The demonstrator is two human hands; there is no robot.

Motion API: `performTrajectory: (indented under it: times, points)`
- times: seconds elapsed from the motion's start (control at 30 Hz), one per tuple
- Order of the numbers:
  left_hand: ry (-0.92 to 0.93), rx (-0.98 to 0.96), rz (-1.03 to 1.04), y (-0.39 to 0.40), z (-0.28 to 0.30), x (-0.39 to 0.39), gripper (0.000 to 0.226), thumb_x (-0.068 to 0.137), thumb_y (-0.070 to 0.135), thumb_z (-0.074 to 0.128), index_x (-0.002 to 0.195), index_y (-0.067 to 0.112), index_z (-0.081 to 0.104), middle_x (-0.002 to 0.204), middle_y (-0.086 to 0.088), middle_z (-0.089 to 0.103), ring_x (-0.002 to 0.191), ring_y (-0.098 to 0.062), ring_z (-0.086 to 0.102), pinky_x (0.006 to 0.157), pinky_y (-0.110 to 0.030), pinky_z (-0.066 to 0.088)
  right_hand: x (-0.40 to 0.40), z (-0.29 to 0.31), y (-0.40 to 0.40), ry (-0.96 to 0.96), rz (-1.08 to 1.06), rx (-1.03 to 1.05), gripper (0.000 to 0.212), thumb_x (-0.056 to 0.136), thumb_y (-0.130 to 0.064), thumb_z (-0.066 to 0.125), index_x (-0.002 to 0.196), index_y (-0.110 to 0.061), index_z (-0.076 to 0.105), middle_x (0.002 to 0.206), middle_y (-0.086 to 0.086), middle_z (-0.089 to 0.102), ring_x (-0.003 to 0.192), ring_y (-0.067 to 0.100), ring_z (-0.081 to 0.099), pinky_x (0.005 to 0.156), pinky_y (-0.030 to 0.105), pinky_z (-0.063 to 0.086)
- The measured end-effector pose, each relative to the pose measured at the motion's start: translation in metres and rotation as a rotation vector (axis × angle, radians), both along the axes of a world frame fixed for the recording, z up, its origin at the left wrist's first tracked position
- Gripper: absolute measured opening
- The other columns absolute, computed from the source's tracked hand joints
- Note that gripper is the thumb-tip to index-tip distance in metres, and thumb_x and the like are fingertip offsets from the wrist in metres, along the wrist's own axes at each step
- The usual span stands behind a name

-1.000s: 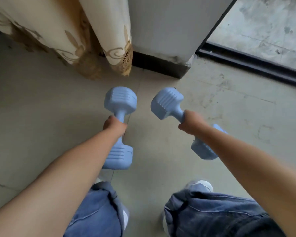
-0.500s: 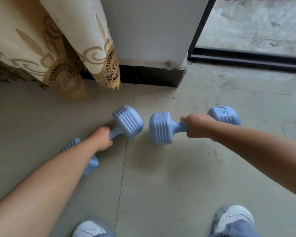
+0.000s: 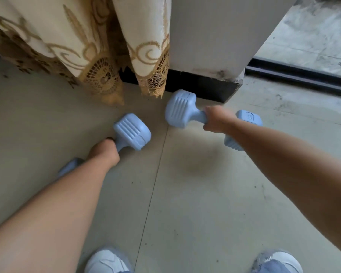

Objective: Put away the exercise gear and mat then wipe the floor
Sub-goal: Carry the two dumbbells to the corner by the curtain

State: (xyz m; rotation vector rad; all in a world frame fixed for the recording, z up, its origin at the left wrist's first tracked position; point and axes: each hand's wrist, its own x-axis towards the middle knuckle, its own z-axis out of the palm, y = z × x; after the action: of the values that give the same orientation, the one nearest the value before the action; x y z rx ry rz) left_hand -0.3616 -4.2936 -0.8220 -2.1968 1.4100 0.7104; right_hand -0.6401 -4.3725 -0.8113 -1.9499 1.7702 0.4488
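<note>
I am standing on the tiled floor [image 3: 185, 203], with the curtain [image 3: 83, 46] hanging at upper left. My right hand [image 3: 217, 119] is gripping the right dumbbell [image 3: 180, 109] at center frame, fingers clamped on its handle. My left hand [image 3: 103, 151] is likewise gripping the left dumbbell [image 3: 133, 132], left of center.

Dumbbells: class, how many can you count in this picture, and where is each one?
2. One dumbbell is gripped by the left hand; the other dumbbell, near the wall base, by the right hand. None seems hidden.
</note>
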Motion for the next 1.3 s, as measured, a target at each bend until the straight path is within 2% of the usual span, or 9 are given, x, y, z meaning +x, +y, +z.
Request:
performTrajectory:
  times: [0.13,0.27,0.47,0.63,1.07,1.13,1.2,1.23,1.3]
  points:
    - [-0.039,-0.055,0.025,0.003,-0.005,-0.006,0.031,0.096,0.003,0.040,0.125,0.002,0.050,0.133,-0.019,0.053,0.126,-0.034,0.049,0.099,-0.040,0.044,0.022,-0.003,-0.018,0.034,-0.003,-0.086,0.049,0.083,-0.012,0.055,0.130,-0.021,0.048,0.116,0.005,0.062,0.112,0.027,0.055,0.094,0.036,0.036]
    - [-0.086,-0.112,0.049,0.004,-0.008,-0.018,0.033,0.100,0.005,0.031,0.130,0.003,0.044,0.139,-0.018,0.047,0.132,-0.032,0.040,0.103,-0.040,0.039,0.032,-0.005,-0.037,0.064,0.025,-0.071,0.041,0.084,-0.012,0.055,0.125,-0.017,0.053,0.118,0.008,0.061,0.115,0.029,0.054,0.101,0.039,0.035]
    - [-0.127,-0.181,0.054,0.012,-0.014,-0.027,0.033,0.101,0.004,0.027,0.129,-0.003,0.044,0.137,-0.023,0.045,0.132,-0.034,0.036,0.101,-0.044,0.038,0.034,-0.006,-0.032,0.087,0.127,-0.102,0.037,0.087,-0.011,0.051,0.124,-0.012,0.051,0.118,0.012,0.061,0.110,0.034,0.058,0.084,0.036,0.044]
    - [-0.138,-0.191,0.071,0.009,-0.015,-0.027,0.033,0.100,0.003,0.027,0.129,-0.004,0.043,0.136,-0.025,0.045,0.131,-0.036,0.036,0.101,-0.044,0.037,0.034,-0.009,-0.027,0.053,0.155,-0.101,0.033,0.089,-0.010,0.049,0.122,-0.006,0.049,0.118,0.015,0.061,0.108,0.035,0.058,0.078,0.035,0.045]
    - [-0.133,-0.182,0.107,0.011,-0.017,-0.025,0.033,0.100,0.003,0.028,0.128,-0.005,0.043,0.134,-0.027,0.046,0.129,-0.037,0.039,0.100,-0.043,0.038,0.033,-0.014,-0.037,0.027,0.140,-0.132,0.035,0.092,-0.009,0.047,0.126,-0.003,0.045,0.121,0.017,0.058,0.109,0.037,0.058,0.078,0.038,0.048]
    - [-0.097,-0.292,0.096,0.011,-0.016,-0.026,0.027,0.095,-0.005,0.035,0.115,-0.012,0.052,0.118,-0.033,0.055,0.116,-0.043,0.051,0.090,-0.047,0.045,0.035,-0.015,-0.035,0.041,0.137,-0.146,0.037,0.092,-0.010,0.047,0.128,-0.004,0.044,0.123,0.018,0.056,0.111,0.037,0.056,0.080,0.039,0.048]
    - [-0.084,-0.387,-0.057,0.010,-0.013,-0.022,0.011,0.068,-0.016,0.053,0.076,-0.014,0.061,0.073,-0.034,0.064,0.072,-0.045,0.067,0.054,-0.047,0.055,0.036,-0.015,-0.033,0.065,0.133,-0.159,0.038,0.092,-0.011,0.046,0.129,-0.004,0.042,0.124,0.019,0.055,0.113,0.037,0.055,0.085,0.040,0.046]
    - [-0.054,-0.380,-0.109,0.010,-0.015,-0.018,0.009,0.053,-0.015,0.062,0.059,-0.011,0.058,0.054,-0.029,0.060,0.050,-0.040,0.065,0.037,-0.040,0.051,0.036,-0.015,-0.032,0.082,0.133,-0.164,0.038,0.092,-0.011,0.046,0.129,-0.004,0.042,0.125,0.019,0.054,0.115,0.037,0.053,0.089,0.041,0.044]
    - [-0.009,-0.369,-0.192,0.010,-0.028,-0.004,0.030,0.033,-0.016,0.079,0.046,-0.003,0.055,0.040,-0.020,0.055,0.034,-0.032,0.059,0.026,-0.027,0.043,0.036,-0.014,-0.030,0.116,0.130,-0.167,0.041,0.093,-0.011,0.043,0.133,-0.004,0.040,0.129,0.020,0.051,0.119,0.037,0.048,0.095,0.042,0.040]
